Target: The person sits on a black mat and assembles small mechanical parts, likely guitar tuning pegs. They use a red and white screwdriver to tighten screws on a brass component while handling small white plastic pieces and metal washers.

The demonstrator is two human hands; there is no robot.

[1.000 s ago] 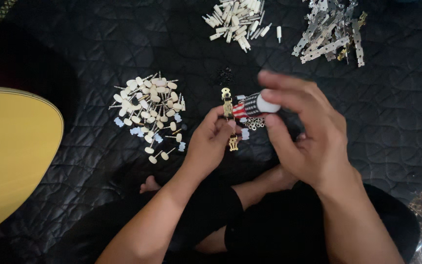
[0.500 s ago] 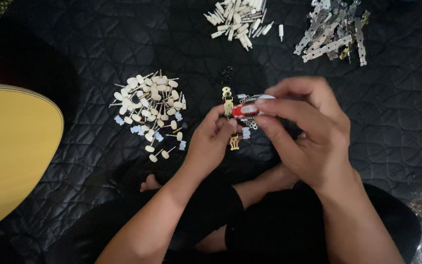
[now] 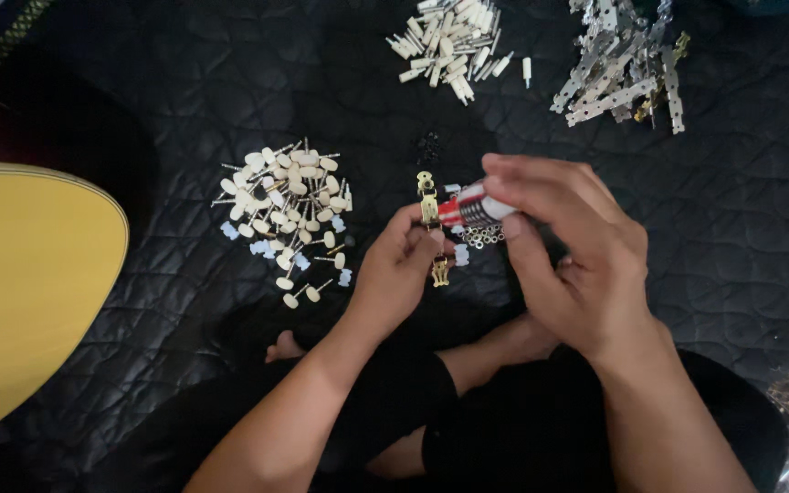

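Left hand [image 3: 394,269] pinches brass strip [image 3: 430,215] upright, long axis pointing away — right hand [image 3: 563,246] grips small tube [image 3: 469,206], tip touching strip from the right, above the quilt [image 3: 139,119].

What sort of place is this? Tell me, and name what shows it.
Probably a home floor used as a small-parts workspace. A black quilted mat carries sorted heaps: cream-knobbed pegs, white posts and metal strips. The person sits cross-legged beside a yellow curved object.

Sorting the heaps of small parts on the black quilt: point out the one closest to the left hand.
The heap of cream round-headed pegs with metal shafts, just beside the left hand; the white pins and silver strips lie farther away.
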